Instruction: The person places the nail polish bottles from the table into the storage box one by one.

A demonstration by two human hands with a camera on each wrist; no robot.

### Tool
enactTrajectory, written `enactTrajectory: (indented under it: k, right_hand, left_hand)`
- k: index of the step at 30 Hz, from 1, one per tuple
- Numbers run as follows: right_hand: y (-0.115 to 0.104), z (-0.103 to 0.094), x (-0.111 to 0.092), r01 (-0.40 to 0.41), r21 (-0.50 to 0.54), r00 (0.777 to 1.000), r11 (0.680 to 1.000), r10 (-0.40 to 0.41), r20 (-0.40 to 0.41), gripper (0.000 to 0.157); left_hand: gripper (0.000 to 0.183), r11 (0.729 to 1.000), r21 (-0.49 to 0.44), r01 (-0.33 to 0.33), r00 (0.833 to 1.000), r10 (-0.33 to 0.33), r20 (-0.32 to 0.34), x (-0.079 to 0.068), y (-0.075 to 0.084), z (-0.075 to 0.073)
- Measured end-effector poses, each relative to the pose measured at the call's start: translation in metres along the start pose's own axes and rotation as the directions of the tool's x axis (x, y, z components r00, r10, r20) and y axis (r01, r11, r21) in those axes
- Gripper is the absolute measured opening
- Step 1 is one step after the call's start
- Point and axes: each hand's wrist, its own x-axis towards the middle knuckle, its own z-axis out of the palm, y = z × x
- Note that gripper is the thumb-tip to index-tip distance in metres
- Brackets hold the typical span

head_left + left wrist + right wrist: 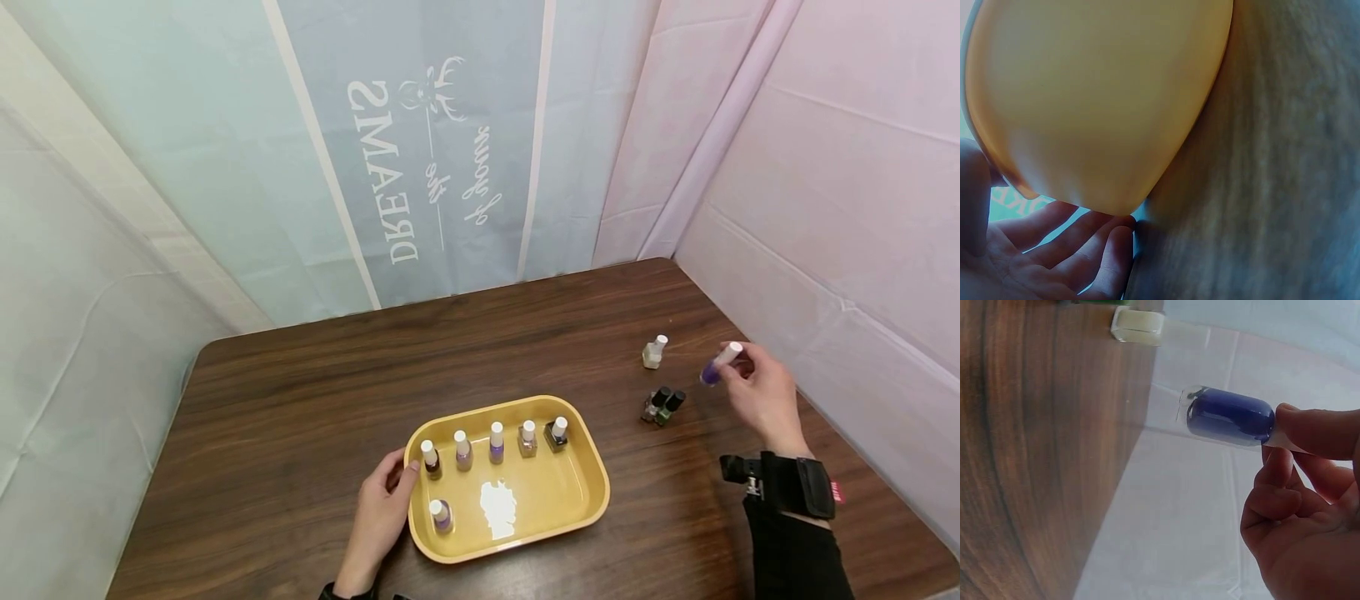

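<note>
Between thumb and fingers, my right hand (762,396) pinches a purple nail polish bottle (710,372) by its white cap, above the table's right side. Its deep purple glass (1230,417) points away from the fingers in the right wrist view. My left hand (381,506) grips the left edge of a yellow tray (597,467), thumb at the rim and fingers against the outer wall (1097,156). Inside the tray, several nail polish bottles stand in a back row, among them a purple one (497,443) and a black one (557,435). Another purple bottle (441,517) is at the front left.
Left of my right hand, a cream nail polish bottle (652,354) stands on the dark wooden table (300,433). Nearer, two black-capped bottles stand close together, one of them green (670,408). Pale cloth curtains (465,150) hang behind and beside the table.
</note>
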Motion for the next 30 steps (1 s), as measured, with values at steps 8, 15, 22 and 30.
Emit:
enactTrajectory:
  k: [8,15,22,30]
  right_hand:
    - [-0.011,-0.006,-0.003,0.015,0.013,1.0,1.0,-0.015,-0.021,0.029]
    - [-0.022,-0.007,-0.004,0.069,0.037,0.995,0.997,-0.067,-0.068,0.027]
    - [-0.035,-0.001,-0.009,0.132,0.048,0.989,0.99,-0.128,-0.075,0.026]
    - [-0.049,0.01,-0.018,0.169,0.062,0.985,0.984,-0.167,-0.038,0.026]
  left_hand:
    - [0.035,1.0,0.012,0.006,1.0,-0.006,0.021,0.0,0.0,0.0]
    - [0.035,1.0,0.005,0.015,1.0,-0.015,0.019,0.0,0.002,-0.001]
    - [0.035,1.0,0.003,0.004,1.0,-0.004,0.014,0.0,0.001,-0.001]
    - [0.035,1.0,-0.001,0.006,1.0,-0.006,0.022,-0.001,0.002,-0.001]
